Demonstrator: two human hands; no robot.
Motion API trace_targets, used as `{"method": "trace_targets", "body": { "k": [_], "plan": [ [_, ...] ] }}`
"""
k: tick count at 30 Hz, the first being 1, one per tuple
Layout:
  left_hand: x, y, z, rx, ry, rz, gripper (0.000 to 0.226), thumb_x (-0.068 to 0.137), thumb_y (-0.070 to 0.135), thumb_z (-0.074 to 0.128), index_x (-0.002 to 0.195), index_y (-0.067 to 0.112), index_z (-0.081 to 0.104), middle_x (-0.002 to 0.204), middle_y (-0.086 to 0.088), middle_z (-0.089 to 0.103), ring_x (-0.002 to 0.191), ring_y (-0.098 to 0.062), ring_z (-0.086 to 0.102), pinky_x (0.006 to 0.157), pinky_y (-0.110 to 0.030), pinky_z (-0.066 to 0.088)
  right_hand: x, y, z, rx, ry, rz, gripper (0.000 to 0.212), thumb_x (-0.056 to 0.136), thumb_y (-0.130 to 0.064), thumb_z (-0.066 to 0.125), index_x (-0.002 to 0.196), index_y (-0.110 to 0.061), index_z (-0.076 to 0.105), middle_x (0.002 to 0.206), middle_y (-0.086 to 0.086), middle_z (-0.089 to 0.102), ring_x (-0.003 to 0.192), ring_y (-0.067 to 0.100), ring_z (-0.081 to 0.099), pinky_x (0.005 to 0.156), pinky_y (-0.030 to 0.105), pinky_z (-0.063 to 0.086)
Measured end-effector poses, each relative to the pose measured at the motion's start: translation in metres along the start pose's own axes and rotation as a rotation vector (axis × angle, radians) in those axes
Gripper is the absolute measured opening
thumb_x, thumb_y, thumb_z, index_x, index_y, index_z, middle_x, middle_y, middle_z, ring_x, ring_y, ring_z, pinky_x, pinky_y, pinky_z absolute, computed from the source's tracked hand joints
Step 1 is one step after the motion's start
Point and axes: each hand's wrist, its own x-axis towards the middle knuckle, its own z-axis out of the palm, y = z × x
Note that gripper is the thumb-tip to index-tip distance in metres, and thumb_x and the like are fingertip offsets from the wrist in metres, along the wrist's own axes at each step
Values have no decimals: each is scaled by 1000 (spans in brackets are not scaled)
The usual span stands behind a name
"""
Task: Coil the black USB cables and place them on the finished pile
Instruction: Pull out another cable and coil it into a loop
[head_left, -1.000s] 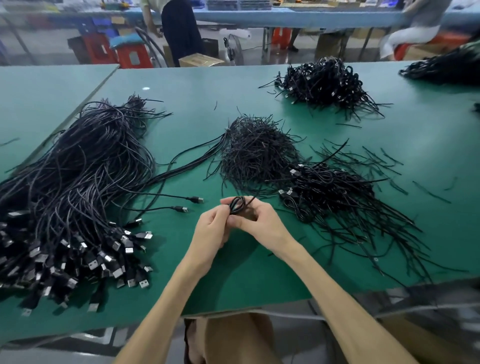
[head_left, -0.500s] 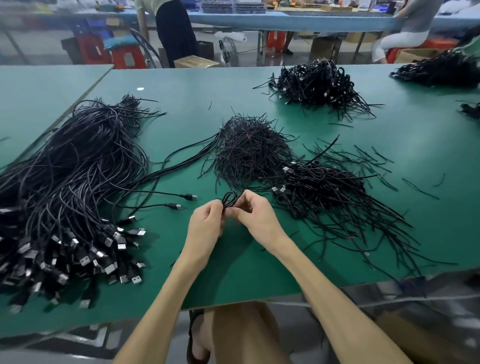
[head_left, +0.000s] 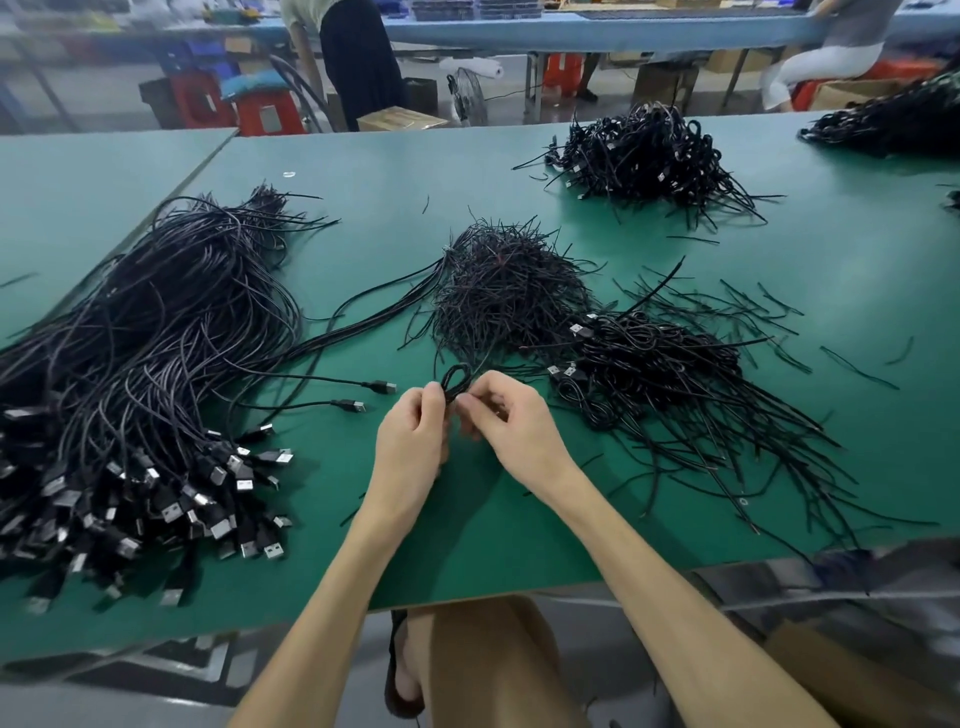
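A small coiled black USB cable (head_left: 455, 380) sticks up between my two hands above the green table (head_left: 483, 519). My left hand (head_left: 410, 447) grips the coil's lower part. My right hand (head_left: 511, 421) pinches it from the right with curled fingers. A big heap of uncoiled black USB cables (head_left: 140, 374) lies to the left, plugs toward the front edge. A pile of coiled cables (head_left: 660, 364) lies just right of my hands. A mound of thin black ties (head_left: 506, 291) sits behind the hands.
Another heap of coiled cables (head_left: 644, 153) lies at the back of the table, one more (head_left: 893, 122) at the far right. Loose ties (head_left: 769, 312) are scattered to the right. Two single cable plugs (head_left: 384, 386) lie left of my hands. People stand and sit beyond the table.
The coil between my hands has become narrower and now stands upright. Both hands stay together at the same spot, fingers shifting on it.
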Motion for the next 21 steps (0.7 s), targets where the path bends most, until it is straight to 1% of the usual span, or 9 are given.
{"method": "trace_targets", "body": {
  "k": [4, 7, 9, 11, 13, 15, 17, 18, 21],
  "plan": [
    [-3, -2, -3, -104, -57, 9, 19, 109, 37, 41, 108, 21, 51, 67, -1, 61, 40, -15, 38, 36, -25, 30, -2, 3, 1, -19, 59, -19, 15, 99, -12, 63, 85, -8, 61, 71, -3, 65, 68, 14, 60, 72, 45, 51],
    [-5, -2, -10, -220, -140, 69, 37, 112, 35, 34, 94, 24, 65, 75, -13, 70, 41, -25, 49, 40, -25, 37, -2, 4, -1, -13, 64, -41, 16, 100, -6, 59, 83, -7, 59, 71, 3, 64, 70, 24, 59, 72, 45, 50],
    [-6, -2, -11, -197, -172, 106, 38, 111, 35, 39, 91, 15, 65, 80, -16, 74, 47, -27, 58, 42, -26, 42, -1, 5, -3, 34, 54, -41, 18, 99, 1, 56, 82, -6, 57, 67, 3, 61, 64, 20, 56, 69, 41, 50],
    [-7, -4, -9, -139, -188, 159, 31, 107, 34, 50, 93, 11, 65, 81, -14, 74, 55, -25, 63, 47, -27, 46, -1, 7, -5, 112, 47, -14, 17, 98, 8, 52, 84, -2, 57, 72, 14, 63, 65, 19, 56, 68, 40, 50],
    [-8, -6, -8, -101, -166, 196, 20, 100, 34, 61, 92, 18, 69, 75, -10, 70, 58, -23, 60, 50, -30, 48, 1, 8, -7, 177, 50, 15, 17, 98, 11, 50, 87, 1, 59, 80, 20, 65, 72, 21, 57, 71, 41, 51],
    [-6, -6, -10, -66, -129, 214, 11, 96, 32, 66, 91, 24, 70, 67, -6, 63, 55, -21, 54, 50, -32, 48, 4, 8, -6, 211, 49, 34, 18, 98, 11, 49, 88, 1, 59, 80, 18, 63, 74, 18, 56, 73, 35, 50],
    [-6, -5, -10, -56, -96, 244, 3, 98, 23, 66, 96, 22, 66, 70, -3, 62, 56, -23, 55, 49, -34, 48, 6, 8, -6, 232, 41, 41, 18, 98, 11, 49, 87, 0, 58, 77, 10, 60, 72, 12, 54, 71, 26, 48],
    [-6, -5, -8, -49, -77, 267, 4, 99, 17, 66, 100, 20, 63, 77, -2, 63, 60, -23, 57, 48, -34, 49, 6, 9, -6, 243, 36, 45, 19, 98, 11, 49, 87, -1, 58, 76, 7, 60, 71, 11, 54, 70, 23, 47],
    [-13, 3, -4, -59, -66, 300, 24, 97, 5, 66, 112, 24, 60, 97, -5, 60, 71, -21, 63, 52, -31, 54, 3, 12, -8, 292, 10, 77, 20, 101, 8, 47, 88, -1, 58, 80, 9, 61, 73, 16, 56, 72, 27, 48]
  ]
}}
